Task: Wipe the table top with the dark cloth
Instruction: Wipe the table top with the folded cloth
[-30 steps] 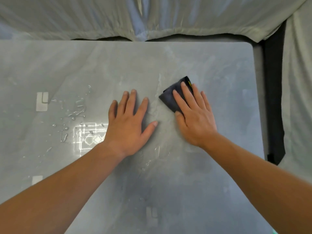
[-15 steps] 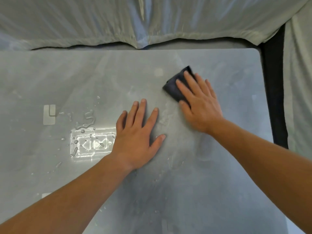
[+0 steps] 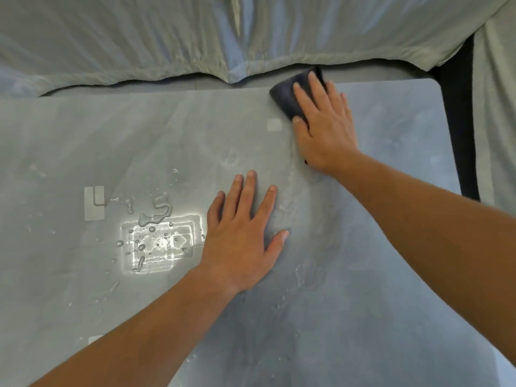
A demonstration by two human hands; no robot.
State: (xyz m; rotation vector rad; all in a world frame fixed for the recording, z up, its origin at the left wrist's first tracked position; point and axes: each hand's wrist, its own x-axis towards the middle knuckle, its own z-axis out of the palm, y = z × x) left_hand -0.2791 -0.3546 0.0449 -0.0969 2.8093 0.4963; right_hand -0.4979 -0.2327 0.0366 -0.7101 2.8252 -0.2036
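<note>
The dark cloth (image 3: 287,99) lies folded into a small pad at the upper right of the frame, right at the far edge of the desk (image 3: 111,141), with one corner reaching just past that edge. The right hand (image 3: 325,129) lies flat on top of it. Its fingers (image 3: 317,88) are straight and slightly fanned, pressing the cloth down rather than gripping it. That seems the sensible hold for wiping, since a flat palm spreads the pressure and keeps the whole pad against the surface.

The left hand (image 3: 243,236) rests on the bare desk near the middle of the frame, well apart from the cloth. Its fingers (image 3: 250,188) are released and spread, with the thumb out to the side, holding nothing. It looks placed there as a brace, taking the person's weight while the other arm reaches to the far side.

A faint wet smear (image 3: 290,191) runs down the desk between the two hands. To the left of the left hand, water drops and a small puddle (image 3: 156,209) sit beside a bright reflection (image 3: 156,244). That patch appears unwiped, so much of the job is probably left. A pale draped sheet (image 3: 139,37) fills the top of the frame behind the desk.
</note>
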